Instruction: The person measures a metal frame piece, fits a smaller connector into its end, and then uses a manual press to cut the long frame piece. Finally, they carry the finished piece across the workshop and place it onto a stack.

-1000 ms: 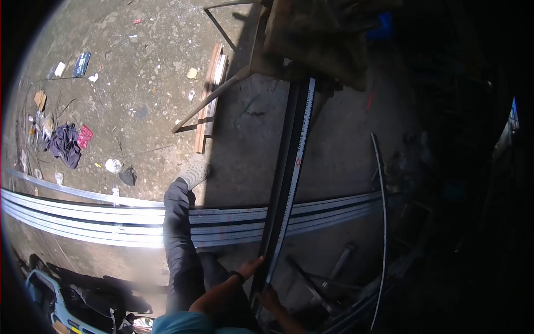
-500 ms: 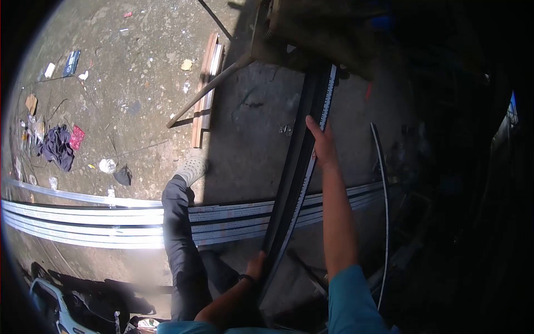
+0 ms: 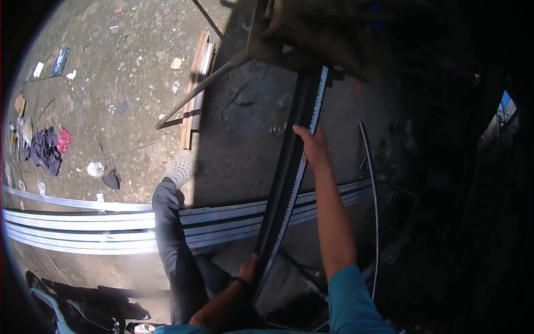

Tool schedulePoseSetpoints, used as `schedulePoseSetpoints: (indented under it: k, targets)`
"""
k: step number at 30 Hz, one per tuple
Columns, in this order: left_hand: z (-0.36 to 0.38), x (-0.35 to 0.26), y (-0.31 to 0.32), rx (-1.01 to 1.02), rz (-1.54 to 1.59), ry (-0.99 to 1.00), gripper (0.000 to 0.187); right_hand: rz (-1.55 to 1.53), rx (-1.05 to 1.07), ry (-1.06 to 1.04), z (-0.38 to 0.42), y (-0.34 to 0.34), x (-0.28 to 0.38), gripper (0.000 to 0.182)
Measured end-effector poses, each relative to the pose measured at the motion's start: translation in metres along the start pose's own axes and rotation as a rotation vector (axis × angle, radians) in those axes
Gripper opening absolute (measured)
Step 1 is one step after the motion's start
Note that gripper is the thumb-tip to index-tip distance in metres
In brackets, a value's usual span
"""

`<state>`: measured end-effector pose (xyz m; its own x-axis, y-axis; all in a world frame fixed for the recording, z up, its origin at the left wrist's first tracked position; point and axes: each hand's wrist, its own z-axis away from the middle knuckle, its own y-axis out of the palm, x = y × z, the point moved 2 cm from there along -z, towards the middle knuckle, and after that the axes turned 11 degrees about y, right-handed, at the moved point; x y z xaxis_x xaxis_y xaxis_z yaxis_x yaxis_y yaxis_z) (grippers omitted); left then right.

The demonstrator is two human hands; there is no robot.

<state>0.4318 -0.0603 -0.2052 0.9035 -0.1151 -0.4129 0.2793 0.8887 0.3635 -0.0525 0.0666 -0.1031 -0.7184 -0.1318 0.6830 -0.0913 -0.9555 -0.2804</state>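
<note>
A long dark metal profile (image 3: 283, 167) with a white printed strip along its right edge slants across the middle, from the dark structure at the top down towards my body. My right hand (image 3: 314, 146) grips it at its upper half, with the thumb lying across the dark face. Lower down, my left hand (image 3: 249, 268) is closed on the profile's left edge near my lap; its fingers are partly hidden. Beneath the profile, a bundle of long white-wrapped bars (image 3: 83, 222) lies across the floor.
Shorter bars (image 3: 199, 92) lie on the floor beyond my foot (image 3: 181, 171), crossed by a slanted wooden leg (image 3: 200, 89). Dark cloth (image 3: 44, 150) and litter are at left. A thin curved strip (image 3: 374, 206) lies right of my right arm.
The whole view has shifted slightly, so the floor items and profile appear a little further left. My right hand sits slightly lower in view, and both hands keep their hold.
</note>
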Motion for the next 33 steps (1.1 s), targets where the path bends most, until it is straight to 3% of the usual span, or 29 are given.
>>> schedulePoseSetpoints:
  k: [6, 12, 21, 27, 30, 33]
  targets:
    - [-0.003, 0.007, 0.003, 0.012, 0.127, -0.051, 0.079, 0.028, -0.015, -0.048, -0.004, 0.012, -0.011, 0.042]
    - [-0.01, 0.013, 0.004, 0.033, -0.022, 0.058, 0.082, 0.071, 0.008, -0.051, -0.005, 0.014, -0.007, 0.041]
    - [-0.009, -0.003, -0.002, 0.046, 0.094, -0.124, 0.086, 0.006, 0.029, -0.01, -0.011, 0.013, -0.013, 0.041]
    - [-0.015, 0.008, 0.004, 0.019, 0.1, -0.079, 0.089, 0.006, 0.03, -0.065, -0.014, 0.012, -0.015, 0.044]
    - [-0.018, 0.011, 0.008, 0.03, -0.019, 0.069, 0.089, -0.001, 0.042, -0.037, -0.017, 0.01, -0.012, 0.046]
    - [-0.016, -0.023, -0.004, 0.066, -0.012, -0.139, 0.088, 0.009, 0.045, 0.024, -0.025, 0.008, -0.005, 0.048]
